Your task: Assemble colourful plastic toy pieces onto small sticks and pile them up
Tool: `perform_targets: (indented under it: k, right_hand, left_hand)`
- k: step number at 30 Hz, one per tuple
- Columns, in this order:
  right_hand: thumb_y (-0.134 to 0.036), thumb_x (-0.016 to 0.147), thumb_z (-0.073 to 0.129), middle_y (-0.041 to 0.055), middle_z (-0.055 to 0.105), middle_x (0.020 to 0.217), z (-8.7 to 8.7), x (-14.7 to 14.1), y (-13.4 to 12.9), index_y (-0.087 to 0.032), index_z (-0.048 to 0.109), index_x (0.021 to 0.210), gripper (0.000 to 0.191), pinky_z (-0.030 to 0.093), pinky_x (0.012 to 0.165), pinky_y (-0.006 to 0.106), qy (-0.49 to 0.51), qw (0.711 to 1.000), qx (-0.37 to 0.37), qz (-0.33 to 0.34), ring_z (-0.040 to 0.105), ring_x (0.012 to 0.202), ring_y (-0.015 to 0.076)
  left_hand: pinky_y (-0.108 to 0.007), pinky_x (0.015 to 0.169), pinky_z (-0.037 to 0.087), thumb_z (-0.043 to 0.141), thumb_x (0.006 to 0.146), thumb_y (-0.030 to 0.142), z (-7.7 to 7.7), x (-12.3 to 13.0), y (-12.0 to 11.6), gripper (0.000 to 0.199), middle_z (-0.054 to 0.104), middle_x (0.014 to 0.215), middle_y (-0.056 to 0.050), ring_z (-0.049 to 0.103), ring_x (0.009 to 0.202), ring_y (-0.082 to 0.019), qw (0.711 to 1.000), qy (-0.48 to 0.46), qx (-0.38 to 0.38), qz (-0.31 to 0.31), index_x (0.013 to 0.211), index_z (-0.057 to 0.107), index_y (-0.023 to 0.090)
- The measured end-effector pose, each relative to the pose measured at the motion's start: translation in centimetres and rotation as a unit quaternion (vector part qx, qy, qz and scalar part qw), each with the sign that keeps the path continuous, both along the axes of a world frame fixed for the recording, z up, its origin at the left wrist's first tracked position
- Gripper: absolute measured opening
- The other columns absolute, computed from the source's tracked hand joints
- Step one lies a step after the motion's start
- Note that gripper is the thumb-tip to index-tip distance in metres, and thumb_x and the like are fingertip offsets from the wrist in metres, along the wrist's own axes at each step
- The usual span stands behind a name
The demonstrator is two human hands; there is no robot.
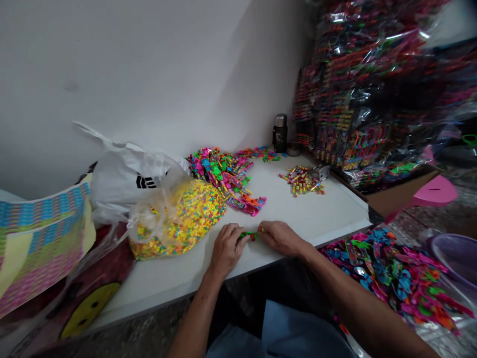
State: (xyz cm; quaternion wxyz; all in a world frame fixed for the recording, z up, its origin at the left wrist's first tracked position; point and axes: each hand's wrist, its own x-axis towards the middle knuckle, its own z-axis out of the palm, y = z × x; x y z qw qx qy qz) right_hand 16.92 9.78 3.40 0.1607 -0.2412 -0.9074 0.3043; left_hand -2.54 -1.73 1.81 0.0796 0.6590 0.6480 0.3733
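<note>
Near the front edge of the white table, my left hand pinches one end of a small green piece with red spots beneath it. My right hand has its fingers closed at the other end of that piece. Behind my hands lies a pile of colourful plastic parts, with a pink and orange piece at its near end. To the left rests a clear bag of small yellow pieces. Small striped sticks lie in a heap at the back right.
A white bag and printed sticker sheets are at the left. A dark flask stands by the wall. Wrapped goods are stacked at the right, above a heap of parts and a purple tub.
</note>
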Motion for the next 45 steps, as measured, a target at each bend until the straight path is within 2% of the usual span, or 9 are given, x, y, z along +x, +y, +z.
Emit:
perform_targets:
  k: [3,6,9,12,20,25,28,33,45]
  right_hand:
    - [-0.034,0.096,0.049,0.0009,0.051,0.069,0.3,0.0,-1.2,-0.015,0.057,0.083,0.024,0.027,0.060,0.025,0.077,0.984,-0.158,-0.035,0.042,0.064,0.0117]
    - [-0.042,0.092,0.054,-0.0043,0.034,0.062,0.3,-0.4,-3.7,-0.016,0.048,0.079,0.030,0.024,0.053,0.023,0.204,0.866,-0.454,-0.041,0.029,0.054,0.0085]
    - [-0.038,0.086,0.064,-0.0073,0.022,0.061,0.1,-0.8,-6.5,-0.018,0.036,0.078,0.035,0.020,0.049,0.022,0.259,0.701,-0.664,0.004,0.019,0.049,0.0062]
    - [-0.034,0.082,0.068,-0.0078,0.019,0.062,0.1,-1.1,-8.6,-0.019,0.032,0.078,0.039,0.016,0.046,0.022,0.243,0.643,-0.726,0.028,0.017,0.047,0.0050]
    - [-0.039,0.079,0.067,-0.0076,0.022,0.061,0.3,-1.7,-11.3,-0.020,0.032,0.078,0.040,0.016,0.045,0.021,0.184,0.662,-0.726,-0.027,0.016,0.048,0.0053]
    - [-0.046,0.096,0.049,-0.0033,0.037,0.070,0.6,-0.8,-11.9,-0.018,0.044,0.089,0.029,0.028,0.054,0.022,0.178,0.861,-0.473,-0.061,0.033,0.059,0.0088]
    - [-0.044,0.102,0.038,0.0002,0.046,0.081,0.9,0.1,-12.2,-0.016,0.047,0.088,0.032,0.034,0.066,0.024,0.164,0.931,-0.325,-0.027,0.041,0.074,0.0110]
    - [-0.040,0.104,0.037,0.0004,0.051,0.084,0.9,0.3,-13.2,-0.016,0.052,0.093,0.030,0.035,0.071,0.024,0.177,0.954,-0.243,0.010,0.044,0.076,0.0109]
    - [-0.039,0.104,0.036,0.0002,0.053,0.080,0.8,0.3,-13.4,-0.015,0.053,0.092,0.031,0.035,0.068,0.022,0.144,0.965,-0.218,0.033,0.045,0.072,0.0100]
  left_hand:
    - [-0.037,0.098,0.040,0.074,0.079,0.034,0.8,0.9,-0.3,0.037,0.061,0.117,-0.011,0.054,0.111,-0.026,0.971,-0.165,0.115,0.128,0.114,0.068,0.025]
    - [-0.034,0.087,0.047,0.071,0.079,0.052,2.4,2.3,-0.8,0.052,0.058,0.121,-0.012,0.057,0.105,-0.023,0.815,-0.500,0.190,0.224,0.121,0.063,0.022]
    - [-0.035,0.080,0.050,0.060,0.083,0.064,4.4,3.9,-1.5,0.057,0.060,0.109,-0.012,0.060,0.094,-0.022,0.618,-0.776,0.102,0.072,0.109,0.064,0.014]
    - [-0.032,0.071,0.049,0.061,0.085,0.058,5.7,5.1,-2.1,0.049,0.057,0.089,-0.006,0.057,0.078,-0.017,0.557,-0.824,0.101,0.006,0.102,0.064,0.012]
    - [-0.024,0.043,0.025,0.060,0.089,0.042,5.2,6.2,-3.1,0.035,0.028,0.059,0.004,0.031,0.046,-0.009,0.521,-0.841,0.136,0.045,0.072,0.046,0.015]
    - [-0.023,0.041,0.022,0.056,0.092,0.030,4.4,4.5,-3.8,0.035,0.023,0.053,0.006,0.026,0.041,-0.008,0.400,-0.896,0.167,0.099,0.068,0.035,0.017]
    - [-0.021,0.040,0.020,0.054,0.094,0.030,4.4,3.5,-4.3,0.035,0.027,0.052,0.005,0.027,0.041,-0.008,0.353,-0.913,0.188,0.079,0.068,0.035,0.017]
    - [-0.020,0.040,0.021,0.049,0.097,0.034,4.8,3.4,-4.7,0.036,0.030,0.052,0.004,0.028,0.042,-0.008,0.328,-0.925,0.187,0.041,0.067,0.036,0.017]
    - [-0.020,0.039,0.020,0.050,0.095,0.031,4.6,4.6,-4.3,0.035,0.026,0.054,0.005,0.027,0.042,-0.007,0.359,-0.918,0.162,0.051,0.068,0.033,0.017]
